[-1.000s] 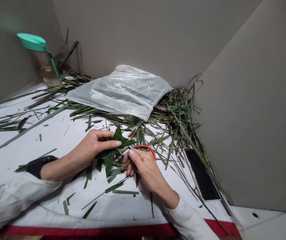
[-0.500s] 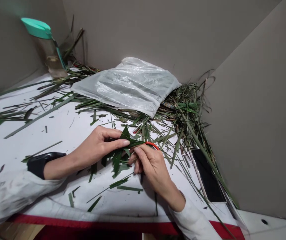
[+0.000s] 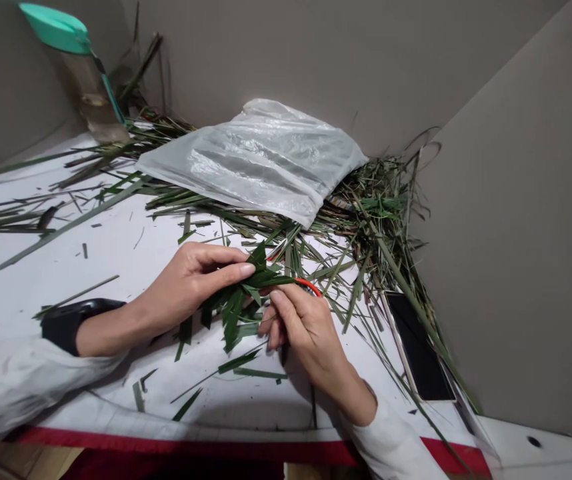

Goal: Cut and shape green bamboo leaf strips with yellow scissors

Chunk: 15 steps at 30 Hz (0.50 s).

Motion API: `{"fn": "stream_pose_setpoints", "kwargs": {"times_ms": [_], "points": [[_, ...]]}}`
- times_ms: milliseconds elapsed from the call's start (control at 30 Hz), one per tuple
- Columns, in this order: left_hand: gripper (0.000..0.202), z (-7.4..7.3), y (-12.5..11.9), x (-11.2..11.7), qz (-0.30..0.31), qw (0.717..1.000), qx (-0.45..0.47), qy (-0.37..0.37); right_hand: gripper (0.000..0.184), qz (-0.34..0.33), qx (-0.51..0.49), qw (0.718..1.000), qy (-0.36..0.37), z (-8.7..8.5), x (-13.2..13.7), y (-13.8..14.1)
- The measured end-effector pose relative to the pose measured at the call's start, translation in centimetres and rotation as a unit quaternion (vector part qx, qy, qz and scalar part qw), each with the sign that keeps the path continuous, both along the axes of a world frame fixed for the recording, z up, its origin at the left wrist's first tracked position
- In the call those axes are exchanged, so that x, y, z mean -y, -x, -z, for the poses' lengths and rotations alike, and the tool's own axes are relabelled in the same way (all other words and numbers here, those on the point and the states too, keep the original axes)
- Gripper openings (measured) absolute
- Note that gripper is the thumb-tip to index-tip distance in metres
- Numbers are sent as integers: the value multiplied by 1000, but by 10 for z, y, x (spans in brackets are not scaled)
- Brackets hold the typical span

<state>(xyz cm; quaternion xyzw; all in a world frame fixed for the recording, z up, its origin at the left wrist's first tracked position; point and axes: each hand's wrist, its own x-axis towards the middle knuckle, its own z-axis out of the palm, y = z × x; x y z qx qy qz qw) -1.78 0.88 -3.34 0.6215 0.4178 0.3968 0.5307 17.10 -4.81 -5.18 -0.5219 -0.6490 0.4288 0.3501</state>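
Your left grip [image 3: 191, 285] is clamped on a bunch of green bamboo leaves [image 3: 233, 305], which jut out past your fingertips. Just beside them, your right grip [image 3: 306, 340] closes around red-handled scissors [image 3: 310, 286].

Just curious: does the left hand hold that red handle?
No, the left hand grips leaves; the red handle sits by the right hand.

Narrow dark-green leaves [image 3: 233, 300], bunched, pointed and overlapping, were pinched in the left hand [image 3: 191, 283]; red-handled scissors [image 3: 310, 286] sat mostly hidden in the right hand [image 3: 306, 340], only a red loop showing.
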Motion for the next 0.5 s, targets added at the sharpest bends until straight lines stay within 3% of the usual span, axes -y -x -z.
{"fn": "stream_pose_setpoints", "kwargs": {"times_ms": [333,500], "points": [[19,4,3,-1,1,1000,-2,-4,35,-12,-23,999,32,2,0,0],[23,0,0,-1,-35,995,65,72,31,6,-139,987,86,1,-2,1]]}}
